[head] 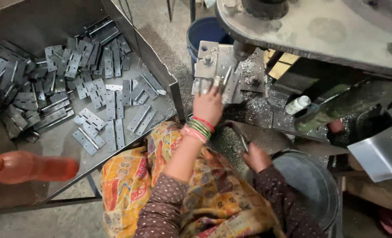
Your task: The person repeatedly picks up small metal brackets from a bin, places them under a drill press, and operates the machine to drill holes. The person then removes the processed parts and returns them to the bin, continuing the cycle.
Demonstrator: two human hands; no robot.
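Note:
My left hand, with green and red bangles at the wrist, reaches forward to a steel jig plate under a machine's dark spindle. Its fingers press on a grey metal hinge lying on that plate. Lower down and closer to my body, my right hand is closed around a thin, dark, curved metal handle. My lap is covered by yellow and orange patterned cloth.
A grey metal tray on the left holds several flat hinges. An orange bottle lies at the lower left. A blue bucket stands behind the jig. A white bottle, metal shavings and a grey bucket are at the right.

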